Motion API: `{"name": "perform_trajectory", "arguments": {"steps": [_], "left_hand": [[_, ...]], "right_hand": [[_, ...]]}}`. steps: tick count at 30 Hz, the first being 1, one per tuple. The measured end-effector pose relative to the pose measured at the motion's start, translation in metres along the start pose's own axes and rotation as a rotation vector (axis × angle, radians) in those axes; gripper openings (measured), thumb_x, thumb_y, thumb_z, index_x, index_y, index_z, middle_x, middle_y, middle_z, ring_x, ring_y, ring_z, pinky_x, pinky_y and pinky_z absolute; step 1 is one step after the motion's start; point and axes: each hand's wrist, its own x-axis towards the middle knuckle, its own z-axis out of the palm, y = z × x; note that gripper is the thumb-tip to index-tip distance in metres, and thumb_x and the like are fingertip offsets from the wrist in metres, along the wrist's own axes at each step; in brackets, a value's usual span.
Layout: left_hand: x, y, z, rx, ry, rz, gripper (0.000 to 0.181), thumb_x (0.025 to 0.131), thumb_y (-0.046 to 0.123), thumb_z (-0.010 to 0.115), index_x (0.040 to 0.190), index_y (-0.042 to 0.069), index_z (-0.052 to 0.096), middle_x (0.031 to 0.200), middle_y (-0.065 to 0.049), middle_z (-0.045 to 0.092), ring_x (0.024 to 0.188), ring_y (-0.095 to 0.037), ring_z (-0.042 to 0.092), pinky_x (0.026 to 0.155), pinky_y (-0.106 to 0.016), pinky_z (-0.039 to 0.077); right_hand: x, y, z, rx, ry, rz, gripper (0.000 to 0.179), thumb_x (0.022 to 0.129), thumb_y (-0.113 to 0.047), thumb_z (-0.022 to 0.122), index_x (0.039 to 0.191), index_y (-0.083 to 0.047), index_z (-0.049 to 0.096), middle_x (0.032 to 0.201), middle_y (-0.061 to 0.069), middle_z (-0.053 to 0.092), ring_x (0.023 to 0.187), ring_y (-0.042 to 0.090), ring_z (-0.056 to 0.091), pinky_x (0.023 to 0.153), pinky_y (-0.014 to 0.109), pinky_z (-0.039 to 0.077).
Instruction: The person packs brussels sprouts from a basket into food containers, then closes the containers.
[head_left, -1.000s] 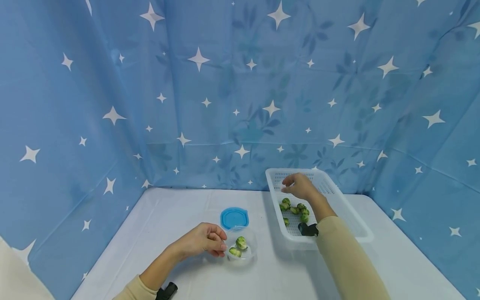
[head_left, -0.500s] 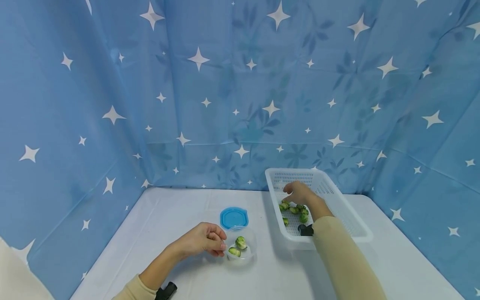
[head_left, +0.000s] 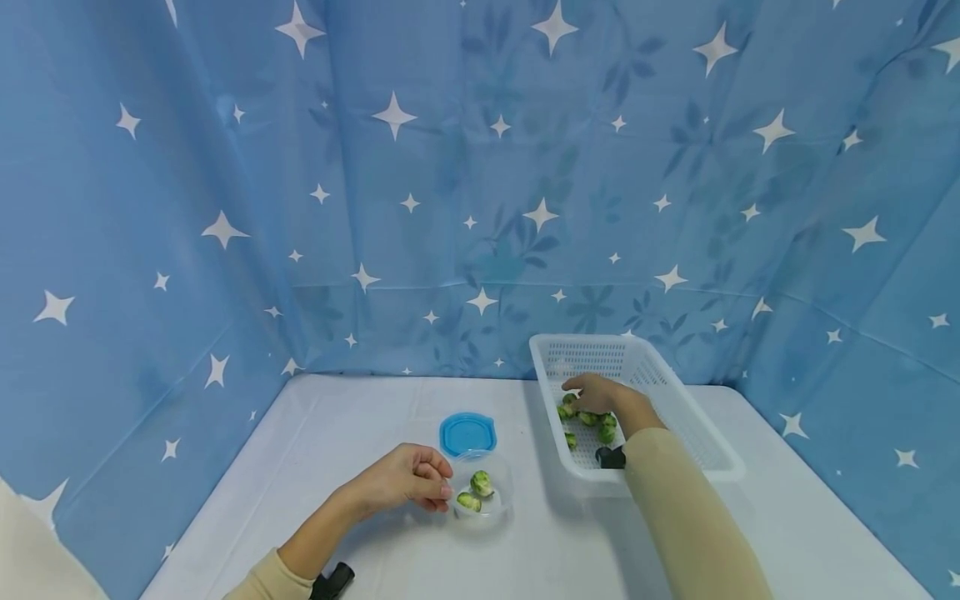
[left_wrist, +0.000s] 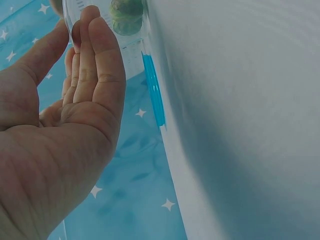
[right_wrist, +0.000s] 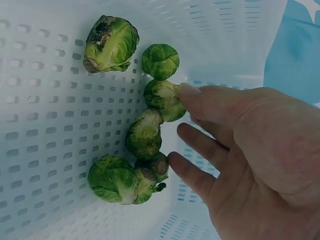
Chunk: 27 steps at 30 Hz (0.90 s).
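My left hand (head_left: pixel 411 478) is at the rim of a small clear plastic container (head_left: pixel 504 498), its thumb and fingers on either side of the wall in the left wrist view. Inside that container lie two Brussels sprouts (head_left: pixel 482 483). Within the white basket, my right hand (head_left: pixel 603 395) reaches down over several more sprouts. The right wrist view has its thumb tip right at one Brussels sprout (right_wrist: pixel 161 100) in the row, with two other fingers spread apart below. The index finger is mostly hidden behind the thumb.
The white perforated basket (head_left: pixel 701 425) stands at the right of the white-covered table (head_left: pixel 375 412). A blue lid (head_left: pixel 467 435) lies just behind the clear container. Blue star-patterned curtains (head_left: pixel 442 250) enclose the back and sides.
My right hand has lowered into the basket, down to the sprouts, and its sleeve has shifted slightly left. The left hand stays in place at the container.
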Motion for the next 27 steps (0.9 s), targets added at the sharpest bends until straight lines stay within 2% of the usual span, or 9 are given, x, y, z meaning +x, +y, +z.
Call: {"name": "perform_trajectory", "arguments": {"steps": [5, 7, 16, 22, 27], "left_hand": [[0.0007, 0.0001, -0.0012, 0.0, -0.001, 0.004, 0.033, 0.096, 0.01, 0.075, 0.118, -0.011, 0.062, 0.091, -0.014, 0.076, 0.084, -0.025, 0.078, 0.078, -0.042, 0.065], [0.001, 0.0002, -0.0015, -0.001, -0.003, 0.006, 0.033, 0.096, 0.01, 0.075, 0.118, -0.011, 0.061, 0.09, -0.013, 0.076, 0.084, -0.025, 0.078, 0.078, -0.042, 0.065], [-0.0007, -0.0003, -0.0018, 0.002, -0.007, 0.011, 0.034, 0.096, 0.011, 0.076, 0.118, -0.011, 0.061, 0.089, -0.012, 0.076, 0.085, -0.027, 0.078, 0.079, -0.042, 0.065], [-0.0007, -0.0002, -0.0009, 0.001, -0.013, 0.006, 0.034, 0.096, 0.011, 0.075, 0.118, -0.011, 0.061, 0.089, -0.01, 0.076, 0.085, -0.025, 0.078, 0.078, -0.04, 0.065], [0.0001, -0.0011, -0.001, 0.0, -0.017, 0.004, 0.035, 0.096, 0.011, 0.075, 0.119, -0.012, 0.061, 0.09, -0.01, 0.076, 0.085, -0.024, 0.078, 0.077, -0.038, 0.065]], "right_hand": [[-0.0002, -0.001, -0.0023, -0.036, -0.05, 0.025, 0.055, 0.103, -0.016, 0.065, 0.154, -0.004, 0.049, 0.158, 0.023, 0.047, 0.147, 0.047, 0.04, 0.114, 0.062, 0.043], [-0.0001, -0.0013, -0.0023, -0.032, -0.052, 0.037, 0.055, 0.102, -0.015, 0.065, 0.154, -0.004, 0.049, 0.156, 0.023, 0.049, 0.147, 0.047, 0.042, 0.114, 0.062, 0.042], [0.0016, -0.0018, 0.0035, -0.047, -0.024, 0.045, 0.039, 0.1, -0.009, 0.067, 0.139, -0.001, 0.065, 0.139, 0.021, 0.064, 0.127, 0.039, 0.061, 0.102, 0.056, 0.054], [0.0017, -0.0008, 0.0031, -0.037, 0.011, 0.068, 0.036, 0.097, -0.01, 0.072, 0.132, -0.003, 0.069, 0.132, 0.018, 0.068, 0.121, 0.036, 0.064, 0.098, 0.054, 0.057], [0.0039, 0.0012, 0.0029, -0.041, 0.016, 0.055, 0.032, 0.095, -0.009, 0.074, 0.127, -0.005, 0.071, 0.128, 0.016, 0.069, 0.117, 0.034, 0.065, 0.095, 0.052, 0.058]]}}
